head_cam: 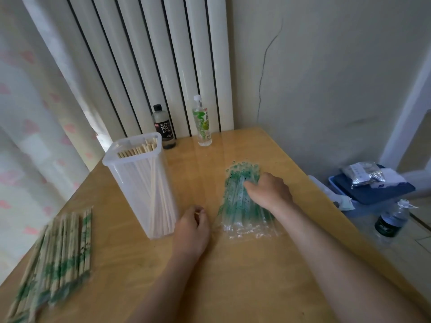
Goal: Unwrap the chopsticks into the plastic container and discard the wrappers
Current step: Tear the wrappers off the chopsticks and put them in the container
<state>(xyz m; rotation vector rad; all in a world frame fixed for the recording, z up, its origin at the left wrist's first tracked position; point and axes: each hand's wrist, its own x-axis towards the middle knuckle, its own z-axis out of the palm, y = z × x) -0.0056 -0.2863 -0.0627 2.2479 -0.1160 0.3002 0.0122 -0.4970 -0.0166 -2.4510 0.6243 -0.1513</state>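
Note:
A tall clear plastic container (140, 183) stands on the wooden table (233, 276), holding several bare chopsticks. A pile of wrapped chopsticks (58, 257) with green print lies at the lower left. Empty clear wrappers (242, 206) with green print lie in a heap right of the container. My right hand (268, 190) rests on that heap, fingers bent down onto the wrappers. My left hand (193, 227) lies on the table between container and wrappers, fingers loosely curled, holding nothing I can see.
A dark soda bottle (163, 127) and a clear green-labelled bottle (203, 122) stand at the table's far edge by a radiator. A curtain hangs at the left. Off the right edge sit a blue box (373, 190) and a water bottle (391, 220).

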